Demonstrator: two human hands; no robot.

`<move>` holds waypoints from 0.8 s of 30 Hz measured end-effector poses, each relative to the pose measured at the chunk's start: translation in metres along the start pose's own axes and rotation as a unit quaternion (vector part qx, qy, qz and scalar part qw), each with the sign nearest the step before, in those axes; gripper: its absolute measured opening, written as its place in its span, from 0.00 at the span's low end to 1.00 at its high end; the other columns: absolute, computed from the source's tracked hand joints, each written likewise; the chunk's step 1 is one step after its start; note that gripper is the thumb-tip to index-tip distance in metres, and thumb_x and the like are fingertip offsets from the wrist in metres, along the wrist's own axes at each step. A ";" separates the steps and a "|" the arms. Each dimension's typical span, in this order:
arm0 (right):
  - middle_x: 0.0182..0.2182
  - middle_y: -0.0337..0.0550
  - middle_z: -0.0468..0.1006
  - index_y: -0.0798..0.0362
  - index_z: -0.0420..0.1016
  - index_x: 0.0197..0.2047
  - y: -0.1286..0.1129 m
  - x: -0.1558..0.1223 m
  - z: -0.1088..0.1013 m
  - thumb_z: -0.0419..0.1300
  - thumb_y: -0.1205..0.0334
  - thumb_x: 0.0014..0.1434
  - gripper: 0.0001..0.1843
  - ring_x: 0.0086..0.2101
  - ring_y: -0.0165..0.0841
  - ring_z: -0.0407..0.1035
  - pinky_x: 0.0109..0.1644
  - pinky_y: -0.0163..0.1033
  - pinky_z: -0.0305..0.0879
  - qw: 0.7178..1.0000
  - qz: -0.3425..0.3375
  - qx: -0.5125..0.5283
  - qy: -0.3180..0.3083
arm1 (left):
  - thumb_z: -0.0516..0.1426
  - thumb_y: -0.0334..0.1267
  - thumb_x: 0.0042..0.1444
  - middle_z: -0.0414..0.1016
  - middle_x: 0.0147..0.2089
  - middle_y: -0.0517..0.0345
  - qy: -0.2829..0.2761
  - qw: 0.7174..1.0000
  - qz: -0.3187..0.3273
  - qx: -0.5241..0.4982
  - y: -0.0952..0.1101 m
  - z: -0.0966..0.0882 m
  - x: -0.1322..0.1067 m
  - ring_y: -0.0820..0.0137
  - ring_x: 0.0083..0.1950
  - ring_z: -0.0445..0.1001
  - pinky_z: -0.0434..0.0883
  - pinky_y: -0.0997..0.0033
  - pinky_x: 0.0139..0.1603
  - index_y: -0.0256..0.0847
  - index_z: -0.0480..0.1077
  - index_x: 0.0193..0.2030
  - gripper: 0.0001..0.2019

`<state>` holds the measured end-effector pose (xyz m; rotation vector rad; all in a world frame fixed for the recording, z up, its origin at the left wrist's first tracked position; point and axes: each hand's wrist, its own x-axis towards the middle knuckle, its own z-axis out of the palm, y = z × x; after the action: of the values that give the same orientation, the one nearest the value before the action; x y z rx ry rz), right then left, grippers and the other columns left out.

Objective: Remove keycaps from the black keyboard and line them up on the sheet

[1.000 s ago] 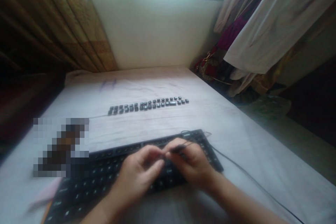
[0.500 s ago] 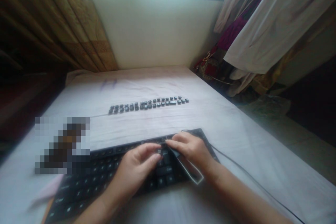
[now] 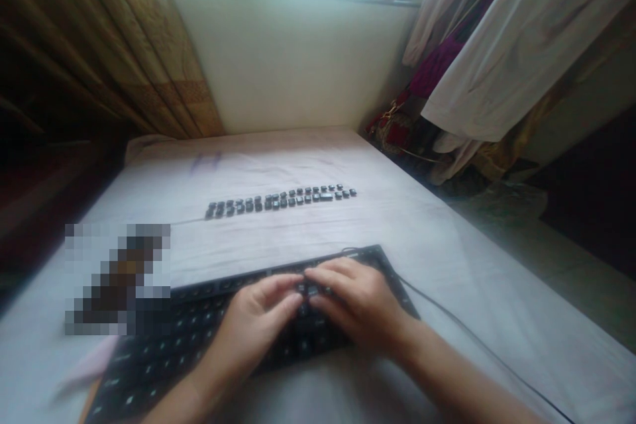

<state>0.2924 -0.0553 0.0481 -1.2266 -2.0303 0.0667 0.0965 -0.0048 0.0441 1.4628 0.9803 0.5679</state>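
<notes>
A black keyboard (image 3: 248,344) lies slanted on the sheet in front of me. Over its right part, my left hand (image 3: 261,305) has thumb and forefinger closed about a small dark keycap (image 3: 301,289). My right hand (image 3: 365,298) comes in from the right with its fingertips at the same spot, thumb below and forefinger above, touching or almost touching the left fingertips. Blur hides exactly how each finger meets the keycap. Beyond the keyboard, several loose black keycaps (image 3: 278,202) lie in two rows.
A pale sheet (image 3: 447,278) covers the surface under everything. The keyboard's cable (image 3: 462,324) runs off to the lower right. At left is a pixelated dark patch (image 3: 116,278). Curtains (image 3: 163,73) and hanging clothes (image 3: 477,79) flank the window wall.
The wire-looped tool that stuck out under my right hand no longer shows. My right fingers have opened out and come down over the keys; my left hand stays almost in place.
</notes>
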 end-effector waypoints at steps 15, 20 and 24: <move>0.34 0.43 0.80 0.54 0.77 0.39 0.047 0.025 -0.034 0.58 0.66 0.59 0.07 0.34 0.33 0.74 0.40 0.36 0.70 0.994 0.099 0.029 -0.039 | 0.57 0.44 0.58 0.83 0.40 0.63 0.070 0.940 0.214 0.255 -0.012 -0.017 0.003 0.69 0.38 0.81 0.77 0.74 0.42 0.52 0.68 0.58 0.20; 0.38 0.45 0.82 0.53 0.79 0.41 0.148 0.042 -0.067 0.59 0.65 0.57 0.10 0.37 0.35 0.75 0.43 0.37 0.68 0.936 0.335 -0.096 -0.046 | 0.56 0.46 0.58 0.80 0.48 0.56 0.149 0.821 0.342 0.432 -0.020 -0.038 0.014 0.62 0.47 0.79 0.77 0.63 0.47 0.49 0.72 0.52 0.16; 0.36 0.46 0.82 0.54 0.80 0.38 0.195 0.046 -0.065 0.61 0.67 0.55 0.09 0.36 0.36 0.75 0.43 0.37 0.67 0.921 0.365 -0.116 -0.073 | 0.54 0.46 0.60 0.81 0.47 0.59 0.127 0.799 0.337 0.482 -0.029 -0.041 0.019 0.63 0.46 0.80 0.78 0.64 0.46 0.50 0.73 0.50 0.14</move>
<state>0.4653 0.0651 0.0427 -2.1336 -1.6186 0.2849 0.0658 0.0311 0.0183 2.7743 0.9799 0.8410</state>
